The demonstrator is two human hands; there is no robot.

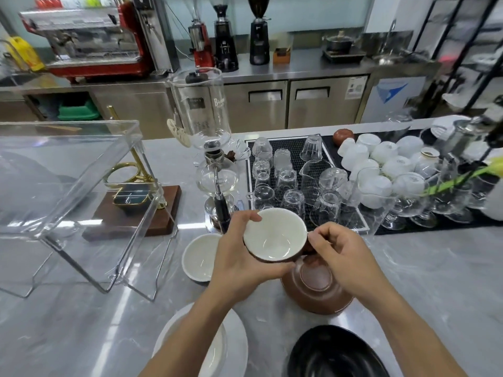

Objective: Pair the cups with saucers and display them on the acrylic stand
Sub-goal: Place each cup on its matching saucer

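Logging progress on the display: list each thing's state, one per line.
Brown cup: lifted, upright, empty, held by both hands.
Brown saucer: upside down on counter.
Second cup: upright, empty, on counter.
Acrylic stand: nothing on top.
Left hand: gripping cup.
Right hand: pinching handle.

Two brown cups with white insides (275,235), one brown saucer (317,292), one white saucer (236,341), one black dish (334,352), one acrylic stand (68,186), one siphon brewer (212,159), three grinders (226,36).

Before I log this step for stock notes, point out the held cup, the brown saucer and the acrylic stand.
held cup (275,235), head view, white inside.
brown saucer (317,284), head view, upturned base.
acrylic stand (81,164), head view, clear top panel.
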